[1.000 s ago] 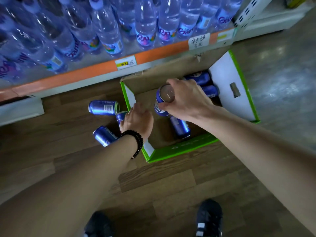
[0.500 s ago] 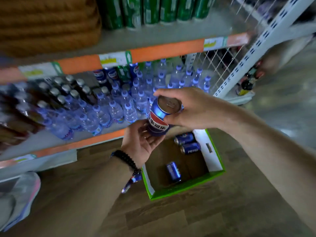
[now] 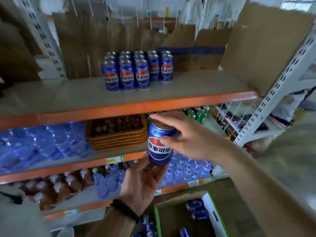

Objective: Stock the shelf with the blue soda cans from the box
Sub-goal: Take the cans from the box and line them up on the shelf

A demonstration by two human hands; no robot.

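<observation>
Head view: centre frame, a blue soda can [image 3: 159,145] stays upright, left hand [image 3: 142,183] cupping its base, right hand [image 3: 189,139] fingers gripping its top, likely steadying it for the shelf [image 3: 136,94] above, where matching cans [image 3: 138,71] stand.

The top shelf [image 3: 171,93], grey with an orange front edge, carried a block of upright blue cans [image 3: 136,71] near its middle, with flattened cardboard [image 3: 106,47] standing behind them and an open carton [image 3: 196,55] just to their right. On the shelf below [image 3: 119,154] lay wrapped water bottles [image 3: 42,142] at the left, a wicker basket [image 3: 117,134] beside them and green cans [image 3: 196,113] further right; lower shelves held brown bottles [image 3: 59,185] and more water. On the wooden floor [image 3: 222,187] sat a green-edged box [image 3: 212,218] with a few blue cans lying in it.
</observation>
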